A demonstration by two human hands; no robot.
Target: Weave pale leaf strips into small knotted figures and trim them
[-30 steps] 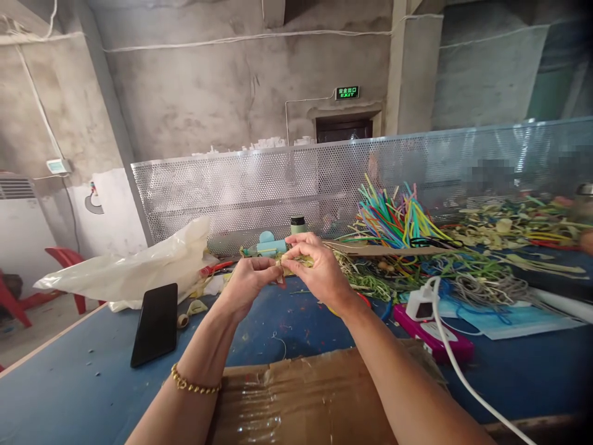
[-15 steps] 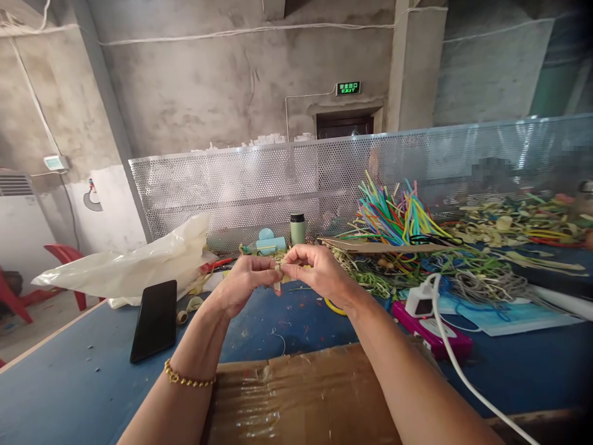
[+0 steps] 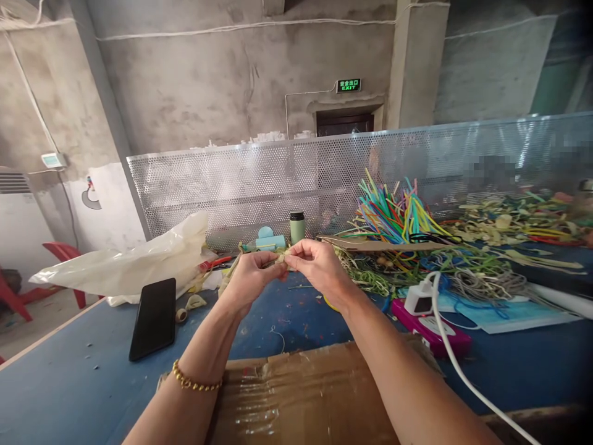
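My left hand [image 3: 250, 278] and my right hand [image 3: 317, 266] meet above the blue table, fingertips almost touching. Between them is a small pale yellowish piece [image 3: 280, 256], which looks like a knotted or folded strip; the fingers cover much of it. Both hands are closed in a pinch on it. Just behind the fingers lie a light-blue cylinder [image 3: 271, 241] and a green bottle with a black lid [image 3: 297, 228]. A flattened brown cardboard [image 3: 301, 395] lies beneath my forearms.
A black phone [image 3: 152, 318] and a whitish plastic bag [image 3: 125, 259] lie left. To the right are a bundle of colourful strips [image 3: 393, 207], tangled green cords [image 3: 370, 278], a magenta box [image 3: 433, 327] with a white plug [image 3: 419, 298], and a blue mask [image 3: 509, 312]. A perforated metal screen [image 3: 231, 185] stands behind.
My left hand has shifted slightly right and turned, its fingers now lying lower along the pale piece. The end that hung below my fingertips no longer shows there. My right hand stays nearly in place.
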